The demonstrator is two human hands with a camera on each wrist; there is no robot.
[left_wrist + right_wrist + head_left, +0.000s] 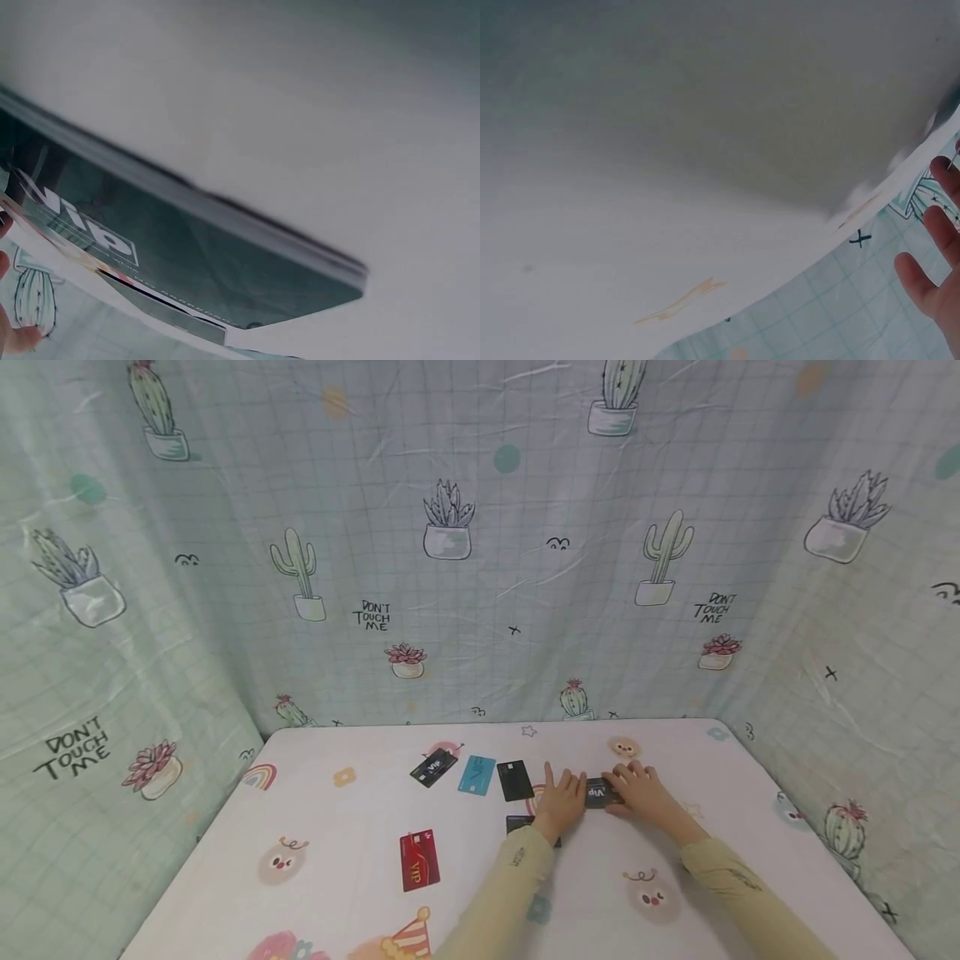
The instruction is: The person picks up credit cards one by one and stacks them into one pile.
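Observation:
A black VIP card [597,793] lies between the two hands. My right hand [647,792] pinches its right part, thumb at the near edge and fingers at the far edge. My left hand [560,804] rests at its left edge, fingers spread, one of them touching the card or very near it. Under the left wrist lies another black card [517,823], partly covered by the hand and sleeve; the left wrist view shows a dark card with "Vip" print [150,232] close up. At the right edge of the right wrist view, only some fingers [941,232] show.
To the left lie a black card [515,781], a blue VIP card [477,775] and a tilted black VIP card [434,767]. A red VIP card [419,861] lies nearer. The white printed tabletop [337,827] meets a patterned curtain [480,593] at the back and sides.

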